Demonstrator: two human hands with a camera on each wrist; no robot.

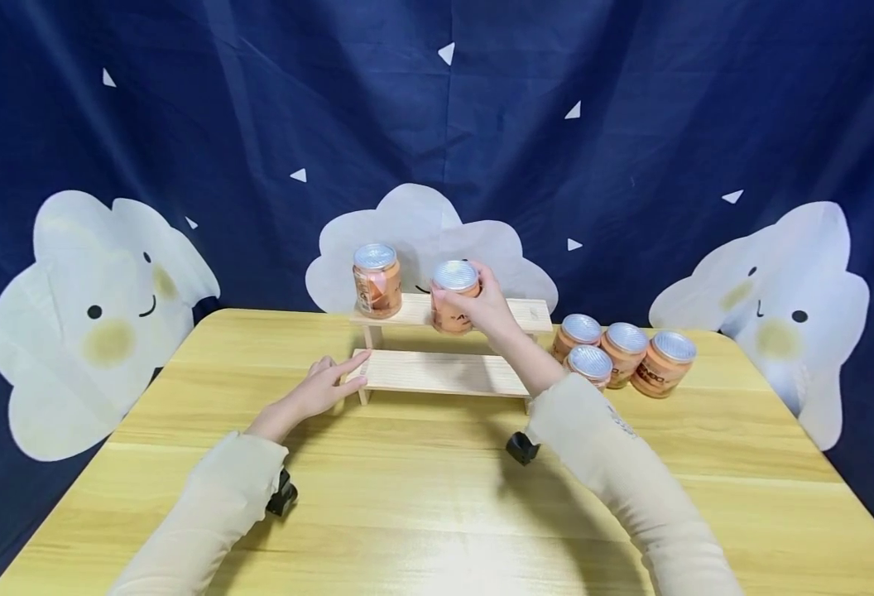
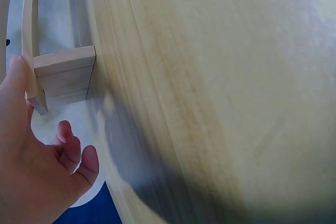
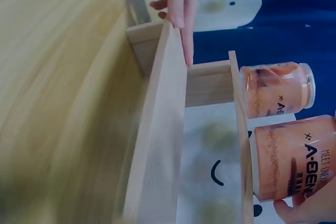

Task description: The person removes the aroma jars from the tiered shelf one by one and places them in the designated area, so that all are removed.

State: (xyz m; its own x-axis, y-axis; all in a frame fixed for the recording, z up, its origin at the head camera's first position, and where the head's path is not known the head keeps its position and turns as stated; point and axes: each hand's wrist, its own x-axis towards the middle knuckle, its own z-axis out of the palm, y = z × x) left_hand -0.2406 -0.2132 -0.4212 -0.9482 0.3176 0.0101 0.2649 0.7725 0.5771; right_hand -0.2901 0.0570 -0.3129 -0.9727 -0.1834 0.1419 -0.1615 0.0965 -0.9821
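in the head view, you have one two-tier rack of pale wood [image 1: 444, 374] on the yellow wood-grain counter [image 1: 407, 497], and six squat cylindrical orange cans with ribbed silver lids. one, the held can [image 1: 449, 317], is at the upper tier [image 1: 415, 310], in the grasp of your right hand [image 1: 491, 311], right of a second can [image 1: 378, 285] standing on that tier's left part. the other four cans [image 1: 620, 364] stand grouped on the counter, just beside the rack's right end. your left hand [image 1: 314, 391] holds the lower tier's left end between thumb and forefinger. behind hangs one dark blue cloth [image 1: 377, 91] with three smiling clouds.

in the left wrist view, you see one hand, your left, at the rack's end, its three other fingers loosely bent.

in the right wrist view, you see two of the cans; your right hand's fingers wrap the nearer one. you cannot tell whether its base touches the tier.
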